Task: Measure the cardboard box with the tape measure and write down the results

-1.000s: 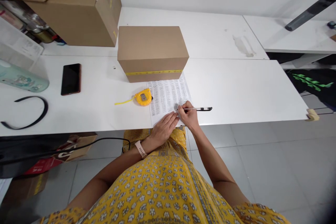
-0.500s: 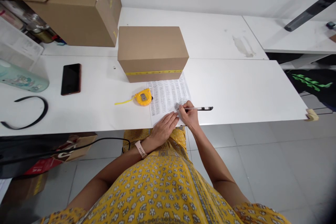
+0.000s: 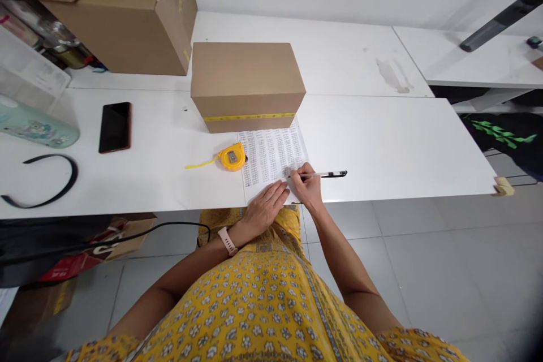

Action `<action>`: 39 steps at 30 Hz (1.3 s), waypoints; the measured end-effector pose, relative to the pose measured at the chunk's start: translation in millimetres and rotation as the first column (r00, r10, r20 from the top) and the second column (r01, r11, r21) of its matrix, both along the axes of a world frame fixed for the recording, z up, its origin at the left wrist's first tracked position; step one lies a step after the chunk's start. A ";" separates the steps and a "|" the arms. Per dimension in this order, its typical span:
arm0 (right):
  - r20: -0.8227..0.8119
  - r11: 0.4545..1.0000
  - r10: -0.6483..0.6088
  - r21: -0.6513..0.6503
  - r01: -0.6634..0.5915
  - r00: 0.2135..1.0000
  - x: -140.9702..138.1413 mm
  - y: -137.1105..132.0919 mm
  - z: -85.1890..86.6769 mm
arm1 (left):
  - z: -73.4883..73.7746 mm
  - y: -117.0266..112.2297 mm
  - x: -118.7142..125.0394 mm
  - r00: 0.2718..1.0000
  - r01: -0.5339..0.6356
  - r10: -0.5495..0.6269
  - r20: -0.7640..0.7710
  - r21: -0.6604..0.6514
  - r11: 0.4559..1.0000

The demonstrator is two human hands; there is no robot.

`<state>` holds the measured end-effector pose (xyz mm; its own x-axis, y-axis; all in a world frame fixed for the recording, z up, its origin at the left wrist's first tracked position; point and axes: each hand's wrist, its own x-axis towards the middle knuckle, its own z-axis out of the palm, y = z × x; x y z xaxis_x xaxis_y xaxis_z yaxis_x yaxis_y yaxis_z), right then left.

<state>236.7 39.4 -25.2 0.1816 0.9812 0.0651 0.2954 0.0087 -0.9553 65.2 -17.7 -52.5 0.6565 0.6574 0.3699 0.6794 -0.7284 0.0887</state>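
My right hand (image 3: 306,185) is closed around a pen (image 3: 334,174), its tip down at the written sheet of paper (image 3: 265,153). Rows of dark handwriting or print cover most of the sheet, too small to read. Flat on the sheet's lower edge rests my left hand (image 3: 267,203), fingers stretched out. A yellow tape measure (image 3: 232,156) lies at the paper's left side with a short length of its tape pulled out. Behind the paper stands a closed cardboard box (image 3: 248,82) with yellow tape along its front; it covers the sheet's far edge.
Left on the white table (image 3: 382,147) are a phone (image 3: 115,127), a black headband-like loop (image 3: 72,175) and a light green bottle (image 3: 40,124). Larger cardboard boxes (image 3: 123,28) are stacked at the back left. The table's front edge runs just before my body.
My right hand and the pen have shifted very slightly to the right along the paper. The left hand, tape measure and box stay as they were.
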 end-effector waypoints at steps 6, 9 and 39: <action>0.013 1.000 -0.008 0.015 0.008 1.000 0.7 0.4 -0.9 | -1.4 -0.2 0.6 1.000 -0.008 0.007 0.022 0.013 1.000; 0.017 1.000 0.003 0.016 -0.003 1.000 1.1 1.1 -3.2 | -2.9 -0.1 0.8 1.000 -0.005 0.005 0.016 -0.002 1.000; 0.021 0.999 -0.040 0.004 0.040 0.999 -0.6 1.3 -0.6 | 1.5 0.2 1.1 1.000 -0.002 0.004 0.030 -0.086 0.996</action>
